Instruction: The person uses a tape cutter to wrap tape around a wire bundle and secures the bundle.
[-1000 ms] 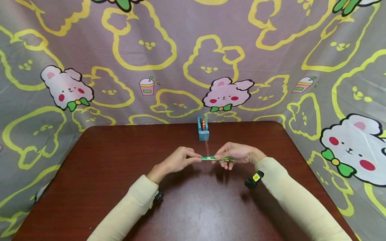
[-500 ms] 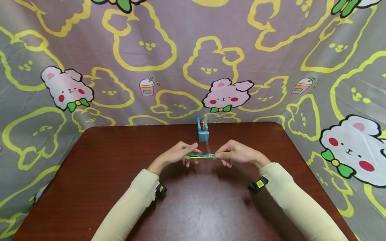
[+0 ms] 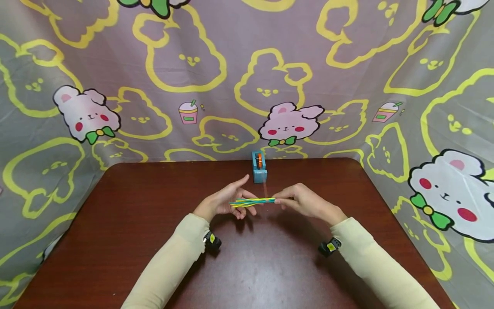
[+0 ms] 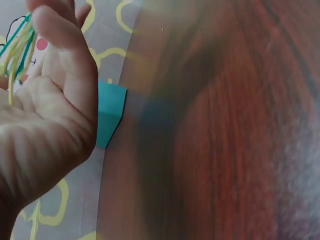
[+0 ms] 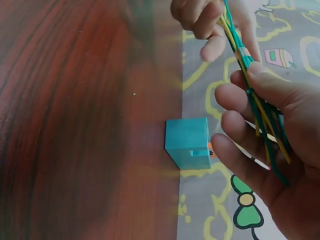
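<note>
A bundle of thin green and yellow strands [image 3: 252, 201] is held level above the table, its left ends spread apart. My right hand [image 3: 308, 201] pinches it near its right end, thumb on top. In the right wrist view a pale band [image 5: 244, 51] crosses the bundle [image 5: 260, 107], whose lower ends hang over the palm of my right hand [image 5: 285, 135]. My left hand [image 3: 227, 201] has its thumb raised and fingers spread behind the loose left ends. In the left wrist view, strands [image 4: 20, 52] show beside the palm of my left hand [image 4: 55, 105].
A blue tape dispenser [image 3: 260, 176] with an orange roll [image 3: 259, 161] stands at the back of the brown table [image 3: 154, 223]. A faint strip [image 3: 265, 190] shows between it and the bundle; I cannot tell whether it is tape or reflection. Patterned cloth [image 3: 227, 64] walls the table.
My left hand has released its pinch and opened, thumb lifted. My right hand's hold has moved to the bundle's right end, and the loose strands now point left.
</note>
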Motion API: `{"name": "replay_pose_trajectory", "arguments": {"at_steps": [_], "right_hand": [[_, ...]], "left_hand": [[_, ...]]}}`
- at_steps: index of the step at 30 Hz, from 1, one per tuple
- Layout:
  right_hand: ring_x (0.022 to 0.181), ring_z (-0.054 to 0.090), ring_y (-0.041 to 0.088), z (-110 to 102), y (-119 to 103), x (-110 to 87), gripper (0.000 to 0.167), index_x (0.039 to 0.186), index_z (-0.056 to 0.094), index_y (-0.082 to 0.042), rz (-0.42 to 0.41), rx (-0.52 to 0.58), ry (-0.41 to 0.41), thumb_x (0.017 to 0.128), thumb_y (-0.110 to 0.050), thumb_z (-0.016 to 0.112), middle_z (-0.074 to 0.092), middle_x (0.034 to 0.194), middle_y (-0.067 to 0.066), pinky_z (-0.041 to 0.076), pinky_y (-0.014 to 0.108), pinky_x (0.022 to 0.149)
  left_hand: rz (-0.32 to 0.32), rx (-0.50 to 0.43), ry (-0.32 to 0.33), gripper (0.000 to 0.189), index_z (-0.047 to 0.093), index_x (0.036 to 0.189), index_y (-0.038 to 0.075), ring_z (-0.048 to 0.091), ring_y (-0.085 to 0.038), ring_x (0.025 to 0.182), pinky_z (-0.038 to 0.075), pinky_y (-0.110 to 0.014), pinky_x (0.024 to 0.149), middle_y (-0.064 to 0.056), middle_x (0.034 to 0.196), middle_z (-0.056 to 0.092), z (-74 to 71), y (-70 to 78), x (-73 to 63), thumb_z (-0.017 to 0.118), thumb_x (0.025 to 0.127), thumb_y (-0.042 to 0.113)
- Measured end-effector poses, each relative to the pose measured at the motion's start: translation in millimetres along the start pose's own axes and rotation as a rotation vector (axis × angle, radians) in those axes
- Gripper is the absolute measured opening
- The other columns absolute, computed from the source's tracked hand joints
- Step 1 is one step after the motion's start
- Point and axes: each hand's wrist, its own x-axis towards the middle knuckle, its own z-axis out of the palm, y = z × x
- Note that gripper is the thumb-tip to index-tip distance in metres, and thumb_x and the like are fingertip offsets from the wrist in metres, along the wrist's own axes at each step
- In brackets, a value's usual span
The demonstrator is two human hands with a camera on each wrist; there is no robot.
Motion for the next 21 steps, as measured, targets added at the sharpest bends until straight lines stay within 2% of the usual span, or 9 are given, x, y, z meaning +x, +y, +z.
{"name": "replay_pose_trajectory", "arguments": {"at_steps": [4,7,10,14,21], "right_hand": [[0.067,0.061,0.016,2,-2,-0.7,0.02,0.114,0.077,-0.011,-0.052,-0.071,0.045,0.096,-0.013,0.07,0.066,0.081,-0.013,0.05,0.026,0.059],[0.066,0.057,0.009,3,-2,-1.1,0.019,0.113,0.078,-0.011,-0.081,-0.112,0.07,0.095,-0.012,0.07,0.064,0.08,-0.013,0.05,0.025,0.058],[0.065,0.053,0.005,4,-1,-1.3,0.019,0.113,0.078,-0.012,-0.106,-0.152,0.097,0.095,-0.011,0.071,0.062,0.078,-0.013,0.048,0.024,0.058],[0.065,0.051,0.004,7,1,-2.1,0.021,0.113,0.078,-0.016,-0.128,-0.196,0.13,0.094,-0.012,0.073,0.061,0.078,-0.016,0.047,0.023,0.058],[0.066,0.051,0.005,8,3,-2.3,0.023,0.115,0.078,-0.017,-0.152,-0.201,0.16,0.093,-0.013,0.074,0.063,0.081,-0.016,0.046,0.024,0.059]], "left_hand": [[0.002,-0.021,-0.119,0.097,0.042,0.141,-0.017,0.059,-0.013,0.049,0.051,-0.025,0.049,-0.009,0.078,0.07,2.9,-1.1,0.3,0.019,0.102,0.068],[0.01,-0.055,-0.16,0.09,0.046,0.138,-0.017,0.054,-0.013,0.044,0.048,-0.022,0.045,-0.007,0.071,0.067,4.4,-1.3,-0.2,0.02,0.105,0.063],[0.011,-0.055,-0.134,0.08,0.055,0.131,-0.014,0.05,-0.011,0.042,0.044,-0.022,0.044,-0.006,0.069,0.062,6.1,-1.1,-1.4,0.024,0.107,0.056],[0.004,0.006,-0.07,0.067,0.06,0.129,-0.01,0.045,-0.008,0.044,0.039,-0.02,0.044,-0.004,0.071,0.058,8.7,-0.6,-3.3,0.033,0.109,0.048],[0.063,0.144,-0.011,0.052,0.062,0.128,-0.01,0.04,-0.005,0.043,0.033,-0.019,0.042,-0.002,0.07,0.052,11.0,0.0,-4.8,0.046,0.108,0.036]]}}
